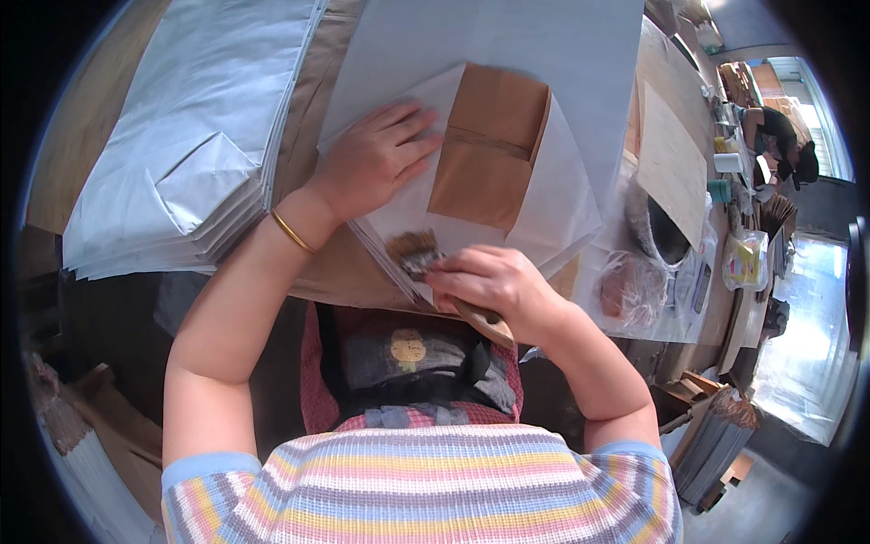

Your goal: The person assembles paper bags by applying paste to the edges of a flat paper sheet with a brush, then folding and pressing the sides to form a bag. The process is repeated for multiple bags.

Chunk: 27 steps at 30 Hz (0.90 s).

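wooden workbench (91,100) stretches out past the person's striped knit top (417,480) and a grey apron (372,358) with a yellow motif, both on the near side of the brown kraft panel (489,150).

the hands are apart. just nearer than the panel, the right hand (503,286) is clamped on a flat paintbrush (418,257), its pale wooden handle sticking out toward the lap. the brown bristles are blurred and sit near-left of the panel, over a corner of the white paper stack (562,190); i cannot tell whether they touch it.

left of the panel, the left hand (390,150) lies flat on that stack, grasping nothing, with its fingertips just beside the panel's edge. a gold bangle (292,231) rings its wrist. the panel itself rests flat on the white paper, a creased band crossing its middle.

well to the panel's left lies a pile of folded white paper bags (172,181). to its right are a crumpled clear plastic bag (632,288) and, a little beyond, a tan cardboard sheet (672,163) leaning over a dark-lined container (669,238). farthest off, to the panel's far right, a person in black (778,131) bends over more work.
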Each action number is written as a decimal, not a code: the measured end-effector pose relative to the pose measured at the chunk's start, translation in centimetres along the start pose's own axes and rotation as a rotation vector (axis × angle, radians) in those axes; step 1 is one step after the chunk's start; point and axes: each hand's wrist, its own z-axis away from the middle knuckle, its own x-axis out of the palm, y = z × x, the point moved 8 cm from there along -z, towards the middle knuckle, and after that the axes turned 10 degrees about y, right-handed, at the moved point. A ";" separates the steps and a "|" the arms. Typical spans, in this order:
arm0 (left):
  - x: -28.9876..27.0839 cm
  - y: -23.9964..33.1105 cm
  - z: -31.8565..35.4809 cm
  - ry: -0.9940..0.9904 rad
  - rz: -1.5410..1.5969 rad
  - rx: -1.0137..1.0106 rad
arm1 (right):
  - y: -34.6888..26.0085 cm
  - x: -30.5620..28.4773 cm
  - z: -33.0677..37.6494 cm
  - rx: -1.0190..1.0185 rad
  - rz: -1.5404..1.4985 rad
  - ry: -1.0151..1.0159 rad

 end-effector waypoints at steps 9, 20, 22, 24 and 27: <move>0.4 0.1 0.3 -0.020 -0.076 -0.002 | -3.1 -4.0 5.5 0.158 0.005 0.070; 0.7 0.4 -0.5 -0.082 -0.090 -0.007 | -0.3 -5.7 5.2 0.279 -0.239 0.217; 0.5 0.4 -0.5 -0.099 -0.103 -0.026 | 1.1 -11.6 4.5 0.240 -0.164 0.483; 0.2 0.4 -0.4 -0.104 -0.110 -0.042 | 4.6 -15.8 4.8 0.478 -0.059 0.798; 0.3 0.7 -0.9 -0.089 -0.117 -0.029 | 11.6 -15.5 2.9 0.591 -0.115 0.767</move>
